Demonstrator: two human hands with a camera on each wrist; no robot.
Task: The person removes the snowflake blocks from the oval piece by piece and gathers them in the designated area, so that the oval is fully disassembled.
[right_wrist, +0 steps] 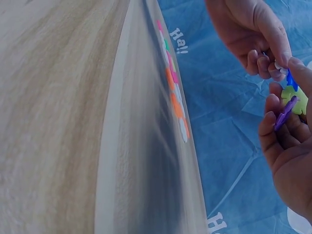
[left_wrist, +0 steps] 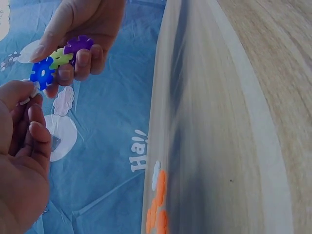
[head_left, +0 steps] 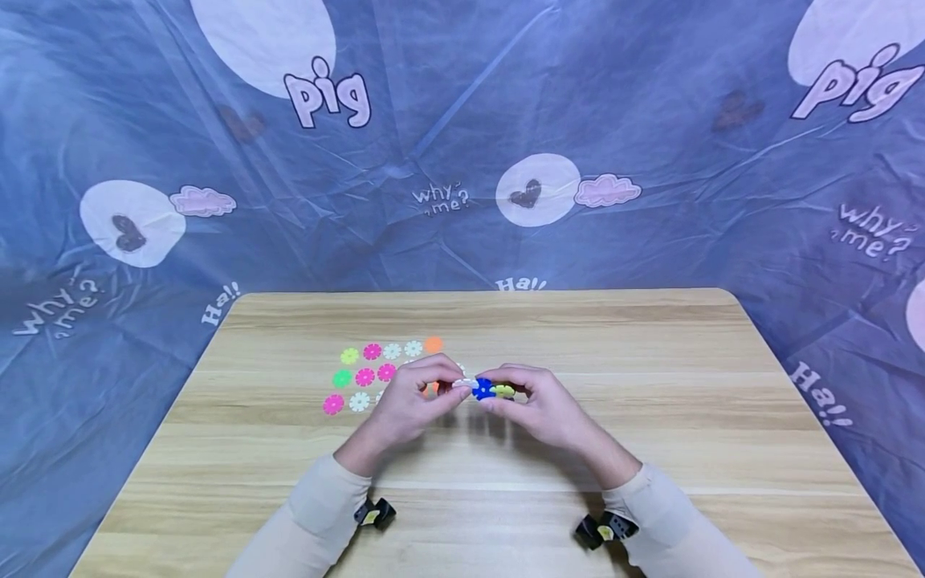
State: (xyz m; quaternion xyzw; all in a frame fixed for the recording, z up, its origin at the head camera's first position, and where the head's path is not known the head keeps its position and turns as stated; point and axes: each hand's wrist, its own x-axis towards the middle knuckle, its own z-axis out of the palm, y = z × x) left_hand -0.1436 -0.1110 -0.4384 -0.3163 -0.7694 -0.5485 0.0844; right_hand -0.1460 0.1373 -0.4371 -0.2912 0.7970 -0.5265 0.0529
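Above the table my two hands meet over a short chain of notched plastic discs. My left hand (head_left: 412, 397) pinches a white disc (head_left: 466, 384) between thumb and fingers, at the edge of a blue disc (left_wrist: 42, 73). On the other side my right hand (head_left: 542, 401) grips the linked part, a yellow-green disc (left_wrist: 60, 58) joined to the blue one and a purple disc (left_wrist: 79, 45) beyond it. The right fingers curl behind these discs. Whether the white disc is slotted into the blue one cannot be told, since fingertips cover the contact.
Rows of loose discs lie flat left of the hands, among them a pink disc (head_left: 333, 404), a green disc (head_left: 342, 378) and an orange disc (head_left: 433, 343). The left forearm hides some of them. They rest on a wooden table (head_left: 578, 321), with a printed blue cloth (head_left: 462, 241) behind.
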